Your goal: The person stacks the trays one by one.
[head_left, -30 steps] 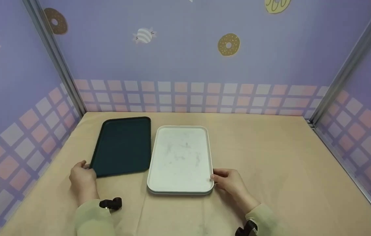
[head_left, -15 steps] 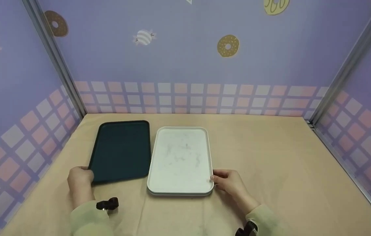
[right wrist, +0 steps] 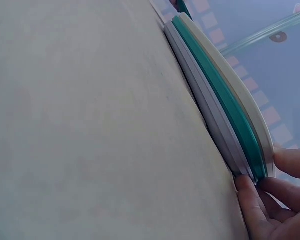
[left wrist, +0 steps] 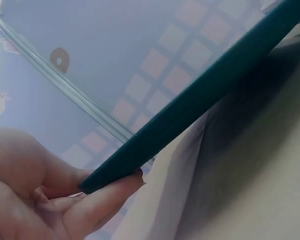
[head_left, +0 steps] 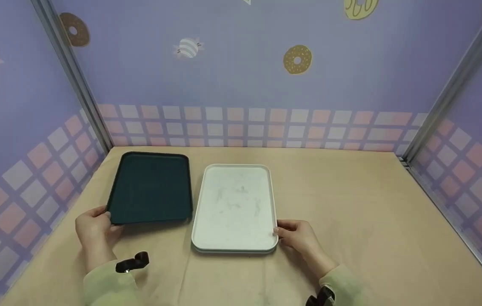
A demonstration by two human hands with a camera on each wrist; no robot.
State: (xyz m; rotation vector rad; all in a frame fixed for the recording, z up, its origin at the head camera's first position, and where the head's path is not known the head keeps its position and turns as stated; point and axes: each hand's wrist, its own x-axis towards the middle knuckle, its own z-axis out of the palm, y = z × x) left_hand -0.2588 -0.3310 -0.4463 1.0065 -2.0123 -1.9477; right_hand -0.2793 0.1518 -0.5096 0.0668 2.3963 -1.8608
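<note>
My left hand [head_left: 96, 231] pinches the near left corner of a dark green tray [head_left: 151, 189], thumb above and fingers beneath. In the left wrist view this green tray [left wrist: 200, 100] shows edge-on, raised over the tabletop with a shadow under it. To its right lies a stack of trays topped by a white tray [head_left: 236, 208]. My right hand [head_left: 302, 238] holds the stack's near right corner, thumb at the white rim. The right wrist view shows a teal-green tray [right wrist: 225, 95] under the white one and pale lilac trays [right wrist: 205, 100] at the bottom, with fingertips against their edges.
A beige cloth [head_left: 351, 204] covers the table. Patterned walls [head_left: 232, 76] enclose it at the back and both sides, with metal posts [head_left: 75, 80] in the corners. Dark wrist cameras [head_left: 132, 262] sit on both sleeves.
The dark green tray first slid toward me, then shifted left and its near edge rose, my left hand moving with it. The right hand and the white-topped stack have stayed put.
</note>
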